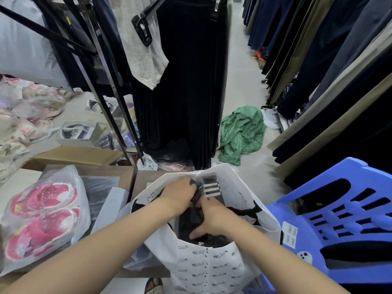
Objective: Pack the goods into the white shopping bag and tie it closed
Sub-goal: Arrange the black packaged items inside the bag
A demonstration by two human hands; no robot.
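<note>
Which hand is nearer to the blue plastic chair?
The right hand. It is inside the white shopping bag, on the side toward the blue plastic chair. The left hand is farther left, away from the chair.

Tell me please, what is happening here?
A person is packing clothes into a white bag. Both hands are inside its open mouth: the left hand grips a dark garment near a black piece with white stripes, and the right hand presses the garment down. The bag is not yet tied. A blue chair stands beside it.
</note>
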